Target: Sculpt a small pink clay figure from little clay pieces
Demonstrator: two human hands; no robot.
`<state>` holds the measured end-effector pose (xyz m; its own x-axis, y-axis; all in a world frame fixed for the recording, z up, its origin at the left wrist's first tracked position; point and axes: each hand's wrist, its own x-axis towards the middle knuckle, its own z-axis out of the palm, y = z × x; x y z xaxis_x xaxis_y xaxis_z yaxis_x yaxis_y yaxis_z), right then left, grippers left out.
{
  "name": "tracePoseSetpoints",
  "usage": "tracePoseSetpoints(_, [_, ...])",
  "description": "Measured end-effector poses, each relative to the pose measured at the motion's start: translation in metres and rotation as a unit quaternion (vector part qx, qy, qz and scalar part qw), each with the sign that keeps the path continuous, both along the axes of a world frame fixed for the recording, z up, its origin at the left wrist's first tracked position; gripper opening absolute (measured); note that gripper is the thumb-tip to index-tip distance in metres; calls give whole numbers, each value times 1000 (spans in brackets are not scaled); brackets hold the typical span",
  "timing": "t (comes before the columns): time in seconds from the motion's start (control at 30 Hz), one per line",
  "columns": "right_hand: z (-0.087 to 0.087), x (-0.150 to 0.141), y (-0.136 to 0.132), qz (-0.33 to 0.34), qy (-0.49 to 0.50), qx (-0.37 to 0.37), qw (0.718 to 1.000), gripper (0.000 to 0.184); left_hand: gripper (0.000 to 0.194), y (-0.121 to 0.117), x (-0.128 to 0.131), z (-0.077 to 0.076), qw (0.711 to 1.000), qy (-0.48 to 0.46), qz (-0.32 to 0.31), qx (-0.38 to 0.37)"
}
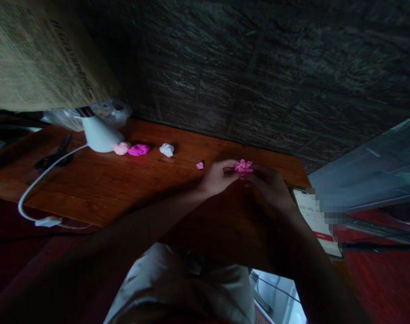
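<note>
A small pink, ruffled piece point(244, 167), flower-like and apparently soft modelling clay, is pinched between my two hands over the table. My left hand point(221, 176) grips it from the left with thumb and fingers. From the right, the fingertips of my right hand point(267, 183) close on its other side. Left of my left hand lies a little pink lump point(200, 165). Farther left are a white lump point(166, 150), a magenta lump point(138, 150) and a pale pink lump point(121, 148) beside the lamp base.
A lamp point(101, 135) with a printed shade point(46, 58) and a white cord point(29, 189) stands at the left. Dark scissors point(52, 159) lie near it, a clear plastic bag point(115, 112) behind. A phone point(314, 216) rests at the right edge of the wooden table point(123, 180). A brick-patterned wall point(259, 81) rises behind.
</note>
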<state>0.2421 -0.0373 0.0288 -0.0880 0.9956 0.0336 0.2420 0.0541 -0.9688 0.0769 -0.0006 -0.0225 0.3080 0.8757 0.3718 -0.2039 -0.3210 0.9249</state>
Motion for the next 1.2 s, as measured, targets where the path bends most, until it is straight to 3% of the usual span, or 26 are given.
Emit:
tracePoseSetpoints(0.67, [-8,3,2,-5,2,1,1000,53,24,1,1,-2,1000,8,14,4])
tracePoseSetpoints(1.2, [0,9,2,-53,-55,98,992,35,29,0,1,-2,999,32,23,-6])
